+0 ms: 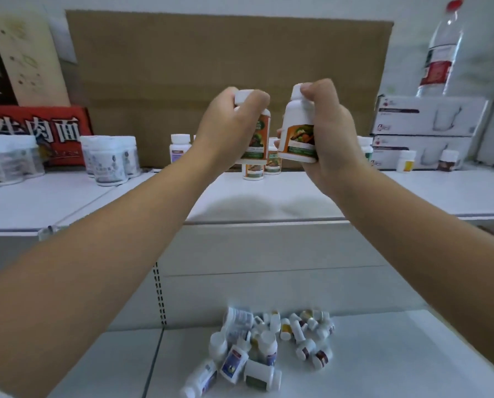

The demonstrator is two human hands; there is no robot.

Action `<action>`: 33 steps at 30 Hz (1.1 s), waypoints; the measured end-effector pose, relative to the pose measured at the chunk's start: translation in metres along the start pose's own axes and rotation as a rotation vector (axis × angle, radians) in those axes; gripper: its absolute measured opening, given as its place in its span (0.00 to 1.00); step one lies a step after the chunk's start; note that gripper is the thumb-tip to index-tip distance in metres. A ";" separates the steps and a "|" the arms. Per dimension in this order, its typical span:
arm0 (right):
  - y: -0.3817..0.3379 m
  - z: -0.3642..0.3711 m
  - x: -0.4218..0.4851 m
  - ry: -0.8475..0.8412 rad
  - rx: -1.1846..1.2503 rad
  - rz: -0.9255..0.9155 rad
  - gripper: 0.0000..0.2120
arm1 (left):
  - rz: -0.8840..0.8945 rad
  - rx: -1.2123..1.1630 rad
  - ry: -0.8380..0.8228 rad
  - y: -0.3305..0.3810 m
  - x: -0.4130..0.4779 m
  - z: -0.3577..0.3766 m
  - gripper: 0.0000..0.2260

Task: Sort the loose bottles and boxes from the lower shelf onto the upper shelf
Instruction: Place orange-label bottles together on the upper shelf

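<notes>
One head-worn wide-angle view looks forward and slightly down along both forearms. The upper shelf [268, 196] sits close ahead at mid-frame; the lower shelf [383, 354] fills the bottom edge.

both arms raised, left hand [225, 124] and right hand [326, 130] clenched.

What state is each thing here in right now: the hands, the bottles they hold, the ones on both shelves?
Left hand: closed around an orange-labelled white bottle, held upright above the upper shelf.
Right hand: closed around a second orange-labelled white bottle, slightly tilted.
Matching orange-labelled bottles: standing upright on the upper shelf.
Pile of small white bottles: mostly lying on their sides on the lower shelf.
Clear water bottle with red cap: upright, capped.
</notes>
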State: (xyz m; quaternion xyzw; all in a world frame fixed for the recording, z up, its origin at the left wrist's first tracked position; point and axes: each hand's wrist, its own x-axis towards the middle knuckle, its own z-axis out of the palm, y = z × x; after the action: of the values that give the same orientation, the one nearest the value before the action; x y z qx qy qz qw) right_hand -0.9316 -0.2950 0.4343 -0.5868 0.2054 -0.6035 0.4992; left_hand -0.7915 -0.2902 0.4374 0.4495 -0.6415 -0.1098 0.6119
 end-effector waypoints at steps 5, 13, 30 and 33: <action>0.016 -0.006 0.046 -0.001 -0.037 0.022 0.09 | 0.031 0.118 0.000 -0.025 0.040 0.006 0.10; 0.063 -0.032 0.117 0.032 -0.326 0.129 0.14 | 0.027 0.202 0.115 -0.067 0.077 0.021 0.09; 0.095 -0.078 0.133 -0.155 -0.566 0.264 0.18 | 0.003 0.408 -0.229 -0.102 0.059 0.010 0.17; 0.095 -0.079 0.134 -0.131 -0.568 0.304 0.21 | -0.074 0.331 -0.254 -0.098 0.059 0.005 0.26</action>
State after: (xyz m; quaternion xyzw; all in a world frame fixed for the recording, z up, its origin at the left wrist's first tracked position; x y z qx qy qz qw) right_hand -0.9441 -0.4743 0.4043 -0.7029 0.4182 -0.4014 0.4121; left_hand -0.7437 -0.3904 0.4088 0.5495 -0.7060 -0.0811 0.4394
